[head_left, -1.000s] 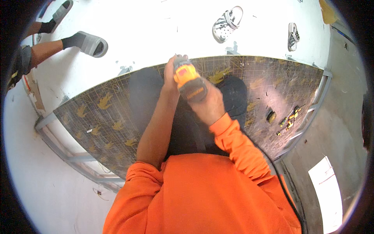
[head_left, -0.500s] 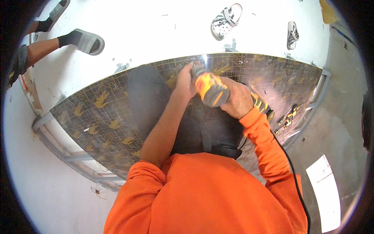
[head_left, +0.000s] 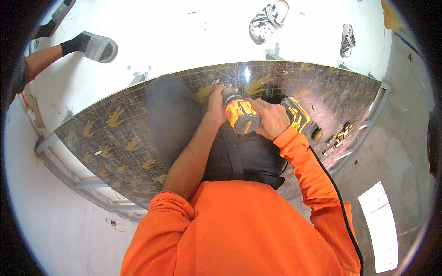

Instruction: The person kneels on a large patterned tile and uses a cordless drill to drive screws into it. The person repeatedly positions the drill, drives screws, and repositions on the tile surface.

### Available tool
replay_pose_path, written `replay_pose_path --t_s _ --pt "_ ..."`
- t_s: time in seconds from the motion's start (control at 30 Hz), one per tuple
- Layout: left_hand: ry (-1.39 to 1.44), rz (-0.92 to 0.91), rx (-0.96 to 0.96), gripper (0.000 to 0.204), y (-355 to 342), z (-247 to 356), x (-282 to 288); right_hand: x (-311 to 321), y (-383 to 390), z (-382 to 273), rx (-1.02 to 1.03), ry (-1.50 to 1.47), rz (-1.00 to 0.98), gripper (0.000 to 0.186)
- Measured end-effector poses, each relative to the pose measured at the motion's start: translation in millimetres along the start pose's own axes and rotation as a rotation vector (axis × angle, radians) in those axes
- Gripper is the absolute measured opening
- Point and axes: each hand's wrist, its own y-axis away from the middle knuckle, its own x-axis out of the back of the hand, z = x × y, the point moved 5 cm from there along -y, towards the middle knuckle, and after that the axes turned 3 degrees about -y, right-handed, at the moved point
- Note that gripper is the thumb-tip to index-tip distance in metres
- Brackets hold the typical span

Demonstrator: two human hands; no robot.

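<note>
My right hand (head_left: 272,118) is wrapped round the handle of a yellow and black cordless drill (head_left: 241,115). Its battery end juts out to the right of my wrist, and its chuck points away from me. The fingers of my left hand (head_left: 216,103) curl about the chuck from the left side. Whether a bit or screw sits at the tip is hidden behind the fingers. Beneath both hands lies a dark panel (head_left: 115,138) printed with gold birds and grid lines. My dark-trousered knees rest on it.
Yellow and black hand tools (head_left: 337,138) and a small round dark object (head_left: 316,134) lie on the panel's right. Grey metal framing (head_left: 92,184) shows along its edges. Patterned clogs (head_left: 269,23) stand beyond. Another person's slippered foot (head_left: 99,47) is at far left. White sheet (head_left: 380,225) lies right.
The drill body has come slightly nearer to me and turned, and my right hand has shifted a little left with it. My left hand stays at the chuck.
</note>
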Motion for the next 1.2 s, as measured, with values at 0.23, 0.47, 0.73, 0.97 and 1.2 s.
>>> replay_pose_path --t_s 0.23,0.47,0.73,0.97,1.2 --pt "-0.01 0.011 -0.029 0.023 -5 5 2 -2 -11 0 -0.011 0.013 -0.01 0.057" --pt "-0.005 0.02 0.035 0.023 -4 6 1 -2 -16 -5 -0.041 0.109 -0.052 0.054" --pt "-0.04 -0.029 0.054 0.023 -12 7 5 0 -22 -15 -0.088 0.216 -0.139 0.048" --pt "0.03 -0.049 0.021 0.025 -18 -5 7 2 -20 -10 0.006 0.282 -0.131 0.062" --pt "-0.002 -0.029 0.067 0.025 -16 -9 -2 11 -13 -8 0.101 0.212 -0.064 0.051"
